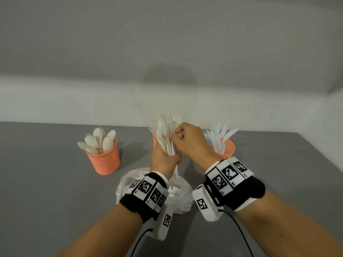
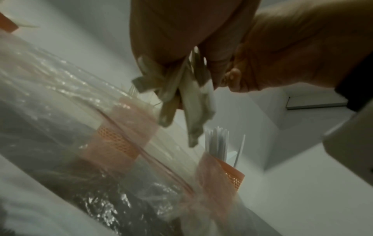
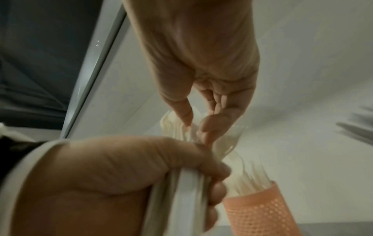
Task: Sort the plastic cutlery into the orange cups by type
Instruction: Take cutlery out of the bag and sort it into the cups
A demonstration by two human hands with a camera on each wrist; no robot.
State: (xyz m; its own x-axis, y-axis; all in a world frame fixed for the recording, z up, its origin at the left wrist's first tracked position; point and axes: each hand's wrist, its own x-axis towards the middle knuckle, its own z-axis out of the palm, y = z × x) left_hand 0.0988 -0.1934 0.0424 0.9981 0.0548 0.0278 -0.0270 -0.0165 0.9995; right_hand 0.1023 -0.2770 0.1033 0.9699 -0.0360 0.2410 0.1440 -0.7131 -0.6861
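Gripping a mixed bundle of cutlery (image 1: 168, 140) by the handles, the left hand (image 1: 163, 160) has its fingers curled tight around it, heads pointing up and away, handle ends sticking out below the fist. Bundle is held upright above the grey table (image 1: 55, 182), just in front of the middle orange cup (image 1: 155, 140), which is mostly hidden behind it. Spoon bowls and fork tines show at the top of the bundle.

Right hand (image 1: 189, 141) sits at the bundle's upper part from the right side. Right wrist view: thumb and index fingertips (image 3: 207, 132) pinch one white piece near its head, other fingers curled loosely behind. Which type is pinched, cannot tell, too blurred. Left wrist view: handle ends (image 2: 181, 99) fan out under the clenched left fist (image 2: 181, 32), right hand (image 2: 292, 52) close beside it.

Left orange cup (image 1: 104, 158) stands well apart to the left, holding cream spoons (image 1: 100, 141), bowls up. Right orange cup (image 1: 227, 147) stands just behind the right wrist, holding white knives (image 1: 220, 134), blades up. All three cups have mesh walls and stand upright on the table.

Clear plastic bag (image 1: 130, 180) lies crumpled on the table under the left wrist; more white cutlery seems to be in it, hard to tell.

Writing: both wristbands (image 1: 230, 175) carry black-and-white square marker tags with tiny characters beside them, too small to read. No brand or label readable on cups, cutlery or bag.
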